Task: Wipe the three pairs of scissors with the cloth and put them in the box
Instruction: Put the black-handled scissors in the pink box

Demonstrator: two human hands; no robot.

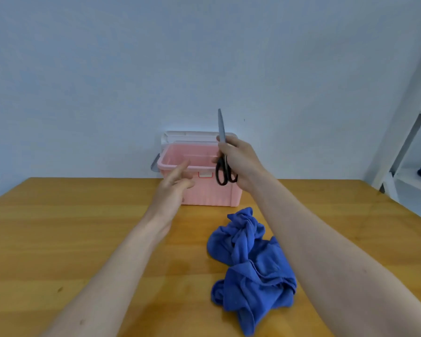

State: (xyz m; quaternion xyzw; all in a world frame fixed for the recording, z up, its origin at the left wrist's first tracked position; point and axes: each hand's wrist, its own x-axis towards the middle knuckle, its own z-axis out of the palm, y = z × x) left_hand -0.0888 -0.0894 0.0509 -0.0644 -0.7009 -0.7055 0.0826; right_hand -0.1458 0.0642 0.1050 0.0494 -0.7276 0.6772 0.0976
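Observation:
My right hand grips a pair of scissors with black handles, blades shut and pointing straight up, in front of the right end of the pink box. The box stands open at the far edge of the table, its pale lid tipped back behind it. My left hand hovers with fingers spread and holds nothing, just in front of the box's left half. A crumpled blue cloth lies on the table between my forearms, nearer my right arm. No other scissors show; the box's inside is mostly hidden.
The wooden table runs up to a pale blue wall. A white shelf unit stands at the right, with a blue object on one shelf.

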